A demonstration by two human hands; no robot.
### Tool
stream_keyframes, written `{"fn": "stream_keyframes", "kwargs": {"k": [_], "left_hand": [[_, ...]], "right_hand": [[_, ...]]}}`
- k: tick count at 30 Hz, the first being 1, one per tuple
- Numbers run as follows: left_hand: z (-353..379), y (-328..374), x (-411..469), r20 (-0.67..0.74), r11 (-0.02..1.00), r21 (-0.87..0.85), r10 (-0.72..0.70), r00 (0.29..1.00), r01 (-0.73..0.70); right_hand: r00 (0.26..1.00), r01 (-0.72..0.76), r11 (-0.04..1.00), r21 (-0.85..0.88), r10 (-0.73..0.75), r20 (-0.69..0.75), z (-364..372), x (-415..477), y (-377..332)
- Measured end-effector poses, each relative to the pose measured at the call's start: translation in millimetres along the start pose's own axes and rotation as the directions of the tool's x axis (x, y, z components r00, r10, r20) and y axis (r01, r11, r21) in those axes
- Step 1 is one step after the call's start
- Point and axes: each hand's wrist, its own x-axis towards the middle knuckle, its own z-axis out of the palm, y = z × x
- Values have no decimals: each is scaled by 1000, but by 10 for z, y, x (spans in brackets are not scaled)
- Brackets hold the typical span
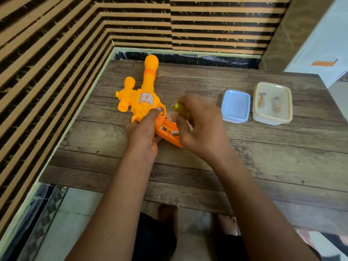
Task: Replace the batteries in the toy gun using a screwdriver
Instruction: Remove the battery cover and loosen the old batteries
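While the wood-grain table [263, 157] carries everything, the yellow and orange plastic toy gun [145, 98] lies on it beyond the left hand, its long barrel pointing away from the person and its orange grip pointing back toward them. The left hand [143, 130] holds that orange grip, fingers curled round it from the left side and the forefinger reaching up beside the trigger guard. Just right of the left hand's fingers, the grip's battery compartment [166, 128] lies uncovered, with a black and white cylindrical battery [174, 132] showing inside it. Directly right of that, the right hand [199, 125] hangs over the lower end of the grip, blurred, its fingers and thumb curled round the rounded yellow-green handle of a screwdriver [181, 109]; the shaft is hidden. Further right of the right hand, apart from it, sits a pale blue square plastic tub [235, 105]. Just beside that is a larger cream rectangular plastic tub [269, 114] with two cylindrical batteries [261, 99] lying apart on its floor.
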Motion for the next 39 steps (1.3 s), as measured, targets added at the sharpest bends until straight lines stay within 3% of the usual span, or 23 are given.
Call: {"fn": "stream_keyframes", "kwargs": {"k": [3,6,10,15,20,24,28,31,35,39], "left_hand": [[-17,6,4,3,1000,6,8,1000,-8],[-11,3,0,9,1000,9,10,1000,-10],[6,-1,-5,-11,1000,11,23,1000,-22],[3,2,-25,-22,998,25,59,998,-58],[31,-36,-75,-85,962,170,229,970,-212],[50,-19,-114,-72,886,291,396,915,-360],[38,-33,-145,-27,780,416,524,851,-467],[33,-51,-148,5,697,480,606,796,-533],[27,-45,-91,-3,644,518,659,752,-562],[36,-32,-131,7,613,522,692,722,-593]], "right_hand": [[965,-9,990,-142,46,259,-28,-43,124],[933,16,989,-145,38,357,-39,-59,207],[969,17,997,-77,3,245,-91,-22,167],[991,-132,981,-141,132,-8,-75,11,213],[924,-314,910,-271,359,133,68,26,260],[888,-347,870,-349,424,174,110,56,294],[891,-343,870,-354,421,171,128,48,320],[940,-286,913,-291,327,102,126,32,309],[978,-161,972,-169,181,107,113,-6,274],[993,-116,972,-206,119,2,92,27,269]]}}
